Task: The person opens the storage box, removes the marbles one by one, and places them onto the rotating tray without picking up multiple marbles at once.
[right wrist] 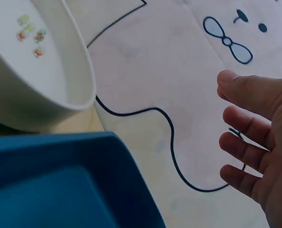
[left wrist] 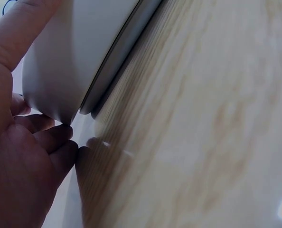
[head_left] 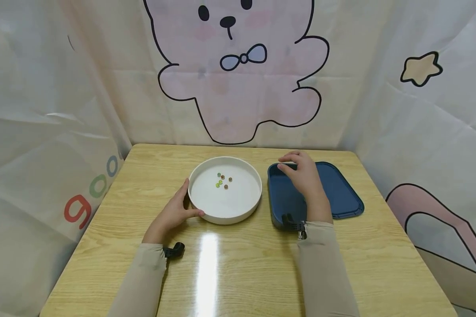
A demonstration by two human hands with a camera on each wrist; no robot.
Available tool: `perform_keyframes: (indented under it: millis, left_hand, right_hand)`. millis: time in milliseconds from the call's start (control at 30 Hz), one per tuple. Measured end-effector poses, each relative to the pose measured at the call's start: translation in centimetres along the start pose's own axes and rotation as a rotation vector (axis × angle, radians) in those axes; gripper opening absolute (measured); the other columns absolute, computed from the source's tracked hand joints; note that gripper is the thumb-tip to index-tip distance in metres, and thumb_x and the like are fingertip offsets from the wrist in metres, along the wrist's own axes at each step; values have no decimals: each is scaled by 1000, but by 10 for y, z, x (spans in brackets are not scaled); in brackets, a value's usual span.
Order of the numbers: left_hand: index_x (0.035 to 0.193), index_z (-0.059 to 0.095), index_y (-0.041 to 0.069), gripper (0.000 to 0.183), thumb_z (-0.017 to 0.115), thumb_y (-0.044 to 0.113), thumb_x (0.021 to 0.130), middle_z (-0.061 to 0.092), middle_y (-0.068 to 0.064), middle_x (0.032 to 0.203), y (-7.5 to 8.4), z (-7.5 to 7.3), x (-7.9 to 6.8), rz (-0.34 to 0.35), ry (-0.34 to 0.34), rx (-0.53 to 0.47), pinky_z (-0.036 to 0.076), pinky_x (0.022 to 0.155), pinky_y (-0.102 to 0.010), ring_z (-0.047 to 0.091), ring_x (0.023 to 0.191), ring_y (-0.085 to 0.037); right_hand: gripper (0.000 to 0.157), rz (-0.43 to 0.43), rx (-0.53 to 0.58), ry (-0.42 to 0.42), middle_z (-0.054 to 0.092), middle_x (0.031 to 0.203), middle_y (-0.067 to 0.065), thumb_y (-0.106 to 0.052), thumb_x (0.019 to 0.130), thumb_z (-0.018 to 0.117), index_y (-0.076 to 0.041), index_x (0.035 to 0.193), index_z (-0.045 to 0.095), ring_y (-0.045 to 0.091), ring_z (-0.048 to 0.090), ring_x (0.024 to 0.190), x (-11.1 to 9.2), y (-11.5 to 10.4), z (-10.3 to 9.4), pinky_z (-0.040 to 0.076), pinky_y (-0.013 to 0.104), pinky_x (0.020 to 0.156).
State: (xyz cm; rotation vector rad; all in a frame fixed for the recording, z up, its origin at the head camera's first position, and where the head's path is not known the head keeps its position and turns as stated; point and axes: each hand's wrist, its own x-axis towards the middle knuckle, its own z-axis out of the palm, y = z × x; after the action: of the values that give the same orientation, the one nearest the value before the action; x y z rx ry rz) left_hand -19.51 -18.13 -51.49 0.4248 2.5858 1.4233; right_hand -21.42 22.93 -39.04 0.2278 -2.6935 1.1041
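Note:
A round, shallow white dish point(head_left: 222, 204) stands on the table, with several small glassy beads point(head_left: 226, 186), green and brown, lying inside it. My left hand point(head_left: 171, 215) holds this dish at its left side, thumb at the front wall and fingers around the outside; in the left wrist view the fingertips point(left wrist: 61, 135) touch low on the dish wall. Over the deep blue box point(head_left: 281, 193) is my right hand point(head_left: 303, 174), its fingers loosely bent and thumb apart. Nothing shows between those fingers in the right wrist view, where the hand point(right wrist: 269, 137) appears beyond the box's edge.
A blue lid point(head_left: 339, 189) lies flat on the table, right of the box and partly behind the right forearm. The wooden table point(head_left: 254, 273) meets a printed cloth backdrop point(head_left: 238, 105) at the rear, with cloth on both sides too.

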Motion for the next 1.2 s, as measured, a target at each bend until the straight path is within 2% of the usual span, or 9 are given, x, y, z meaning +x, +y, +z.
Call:
perform_keyframes:
  millis: [200, 533, 733, 900, 1067, 1200]
  left_hand:
    - [165, -11, 23, 139, 87, 57, 73, -1, -6, 173, 2, 0, 2, -2, 0, 8, 11, 126, -57, 3, 159, -31]
    - [164, -12, 29, 137, 87, 55, 73, -1, -4, 173, 6, -4, 4, -5, -1, -8, 11, 127, -55, 2, 159, -28]
    - [164, -12, 27, 136, 87, 54, 75, -2, -5, 173, 6, -5, 1, -4, 1, 23, 12, 127, -56, 3, 159, -30]
    - [164, -11, 25, 135, 88, 50, 77, -3, -4, 172, 3, -3, -1, -21, -5, 13, 12, 127, -56, 3, 159, -30]
    - [165, -11, 23, 136, 87, 53, 75, -3, -5, 173, 3, -1, -4, -37, -15, 7, 12, 127, -57, 2, 159, -31]
    - [165, -10, 20, 138, 87, 56, 74, -3, -6, 173, 5, -1, -5, -34, -13, 7, 12, 126, -57, 2, 159, -32]
  right_hand:
    - [30, 35, -26, 77, 53, 137, 16, -26, 99, 71, -8, 122, 74, 39, 49, 131, -6, 16, -16, 41, 61, 108]
    - [30, 113, -57, 109, 51, 140, 17, -28, 99, 71, -8, 122, 73, 42, 44, 135, -14, 48, -31, 34, 63, 112]
    - [33, 183, -79, 61, 46, 145, 20, -29, 101, 68, -7, 126, 71, 45, 41, 137, -26, 60, -36, 33, 66, 112]
    - [32, 207, -96, 28, 43, 149, 22, -27, 101, 68, -7, 126, 70, 47, 38, 140, -34, 68, -37, 31, 67, 113]
    - [35, 230, -79, -44, 39, 152, 22, -29, 102, 67, -8, 130, 68, 47, 38, 140, -38, 72, -40, 36, 67, 109]
    - [36, 210, -85, -94, 38, 152, 22, -29, 102, 66, -8, 132, 67, 46, 42, 135, -34, 72, -46, 40, 66, 106]
